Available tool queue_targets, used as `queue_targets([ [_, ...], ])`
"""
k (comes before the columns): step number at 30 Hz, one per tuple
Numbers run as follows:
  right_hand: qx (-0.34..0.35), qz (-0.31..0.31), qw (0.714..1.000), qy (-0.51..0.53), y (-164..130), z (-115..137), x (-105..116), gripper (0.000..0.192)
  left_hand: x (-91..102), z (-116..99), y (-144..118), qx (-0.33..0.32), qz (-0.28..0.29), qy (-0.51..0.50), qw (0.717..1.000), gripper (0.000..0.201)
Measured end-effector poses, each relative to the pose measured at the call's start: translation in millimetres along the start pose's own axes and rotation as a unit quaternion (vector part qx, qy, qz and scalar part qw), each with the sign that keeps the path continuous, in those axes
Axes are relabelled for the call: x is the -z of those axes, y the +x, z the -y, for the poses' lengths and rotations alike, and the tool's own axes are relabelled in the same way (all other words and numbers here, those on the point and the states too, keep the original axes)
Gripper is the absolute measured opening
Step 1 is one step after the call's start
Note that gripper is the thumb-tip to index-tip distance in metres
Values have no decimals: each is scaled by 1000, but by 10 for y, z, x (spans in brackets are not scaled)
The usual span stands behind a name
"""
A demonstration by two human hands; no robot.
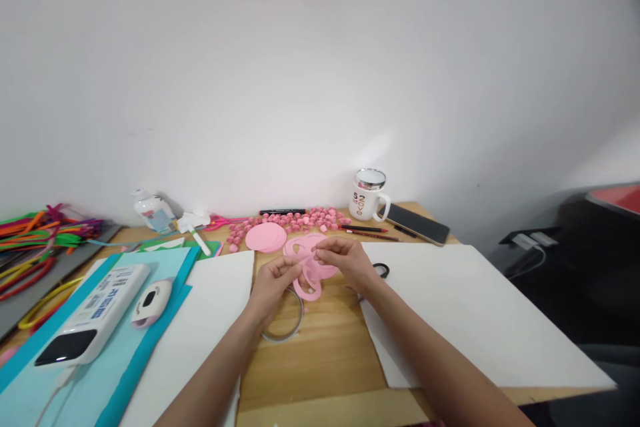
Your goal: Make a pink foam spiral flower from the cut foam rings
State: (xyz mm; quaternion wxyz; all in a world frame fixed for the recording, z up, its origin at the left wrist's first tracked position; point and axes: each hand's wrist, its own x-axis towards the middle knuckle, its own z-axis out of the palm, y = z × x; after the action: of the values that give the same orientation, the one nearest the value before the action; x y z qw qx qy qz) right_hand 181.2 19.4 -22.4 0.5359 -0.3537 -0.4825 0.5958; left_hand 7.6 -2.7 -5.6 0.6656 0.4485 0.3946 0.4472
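Note:
Between my two hands is a pink paper cutout (310, 280) with looped, ring-like parts, raised a little above the wooden table. My left hand (277, 280) pinches its left side between thumb and fingers. On its other side, my right hand (345, 260) pinches its upper edge; the exact grip points are small and partly hidden. More pink paper pieces (327, 271) lie just behind and beneath it. A thin roll of tape (301, 320) rests flat by my left hand, which covers part of it. Black scissor-like handles (383, 269) show beside my right wrist.
Pink paper circles (266, 237) and many small pink balls (320, 219) lie toward the wall. A white mug (364, 203), a phone (417, 223) and pencils (370, 235) stand or lie behind. White boards (470, 313) flank both sides; a white device (95, 313) is left.

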Motion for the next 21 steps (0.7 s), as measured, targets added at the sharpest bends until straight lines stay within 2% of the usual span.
queue_targets([
  [7, -2, -24, 1000, 4, 4, -9, -16, 21, -3, 2, 1, 5, -20, -2, 1000, 27],
  [14, 1, 1, 1000, -12, -7, 16, -32, 24, 1, -9, 4, -2, -45, 2, 999, 26],
  [21, 8, -12, 1000, -1, 7, -12, -5, 18, 5, 10, 2, 10, -21, 2, 1000, 28],
])
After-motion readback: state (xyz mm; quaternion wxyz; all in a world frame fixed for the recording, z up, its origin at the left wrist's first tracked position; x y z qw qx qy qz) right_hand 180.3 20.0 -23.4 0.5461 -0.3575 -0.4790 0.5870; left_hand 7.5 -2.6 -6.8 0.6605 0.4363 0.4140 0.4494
